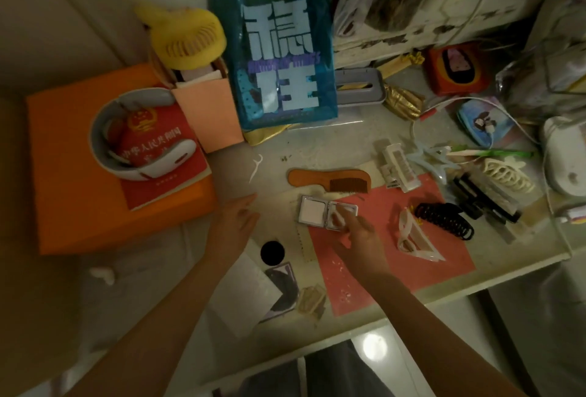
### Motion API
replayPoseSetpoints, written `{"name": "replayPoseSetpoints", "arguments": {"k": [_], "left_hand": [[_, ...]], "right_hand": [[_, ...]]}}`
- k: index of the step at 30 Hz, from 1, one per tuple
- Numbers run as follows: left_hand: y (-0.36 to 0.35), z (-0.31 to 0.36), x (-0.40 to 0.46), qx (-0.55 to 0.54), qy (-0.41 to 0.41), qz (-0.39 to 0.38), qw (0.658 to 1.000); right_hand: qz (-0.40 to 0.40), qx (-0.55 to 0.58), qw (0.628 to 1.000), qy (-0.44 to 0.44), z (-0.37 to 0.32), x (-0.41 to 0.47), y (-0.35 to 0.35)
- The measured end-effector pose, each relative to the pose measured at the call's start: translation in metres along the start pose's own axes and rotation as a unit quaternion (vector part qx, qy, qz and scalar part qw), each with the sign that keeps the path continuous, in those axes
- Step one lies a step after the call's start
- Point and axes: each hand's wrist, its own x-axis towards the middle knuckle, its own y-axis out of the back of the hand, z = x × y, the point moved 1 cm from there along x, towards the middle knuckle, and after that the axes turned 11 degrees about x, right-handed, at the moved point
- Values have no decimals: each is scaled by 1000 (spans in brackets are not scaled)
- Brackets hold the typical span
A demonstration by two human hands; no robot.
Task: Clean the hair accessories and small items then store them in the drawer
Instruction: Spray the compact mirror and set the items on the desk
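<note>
A small folding mirror lies unfolded on the table, half on a red mat. My right hand reaches onto its right half, fingertips touching it. To the left of the mirror my left hand hovers with relaxed fingers, holding nothing. A brown wooden comb lies just behind the mirror. Several hair claws are spread to the right: white, pale blue star, cream, two black ones, and a translucent triangular one.
An orange box with a red book and a white neck massager stands at the left. A blue printed bag stands behind, beside a yellow fan. A black round lid and white paper lie near the front edge.
</note>
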Motion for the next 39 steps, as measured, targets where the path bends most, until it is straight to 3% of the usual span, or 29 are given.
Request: {"name": "replayPoseSetpoints", "arguments": {"k": [4,11,15,19,32,39], "left_hand": [[13,-10,-41,61,17,84,994],[25,-46,-125,170,87,151,970],[34,-67,-161,224,104,186,951],[43,-86,-188,235,130,211,940],[54,-120,-209,204,205,202,936],[58,-138,-189,179,210,145,950]], "right_hand": [[-35,-75,996,41,-17,-16,-11],[-111,-84,987,79,-46,-47,-34],[-156,6,987,30,-61,-47,-40],[-98,128,987,-2,-74,-41,-54],[-108,123,986,40,-109,-46,-87],[-119,113,984,74,-136,-57,-112]]}}
